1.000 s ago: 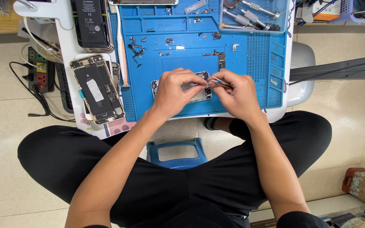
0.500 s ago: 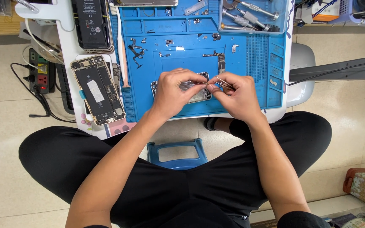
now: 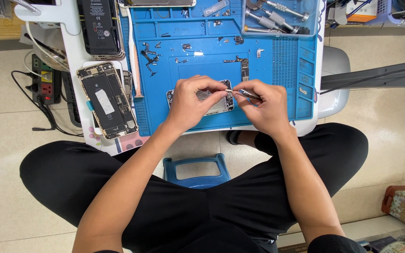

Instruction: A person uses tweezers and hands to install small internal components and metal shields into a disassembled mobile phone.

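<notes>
Head view: I see the phone frame (image 3: 212,104) on the blue mat (image 3: 277,70), mostly under both hands. Left hand (image 3: 191,104) clamps its left part; right hand (image 3: 264,107) pinches tweezers (image 3: 243,93) at its right edge. Opened phone (image 3: 106,100) sits well left.

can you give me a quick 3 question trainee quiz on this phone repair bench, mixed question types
1. True or false: the right hand holds metal tweezers at the small phone part under the left hand.
2. Where does the opened phone lie? A) left of the blue work mat, on the white table B) on the floor C) on the person's lap
3. Fill in: the screwdrivers lie in the clear ____ at the mat's top right.

Key: 1 true; 2 A; 3 tray
</notes>
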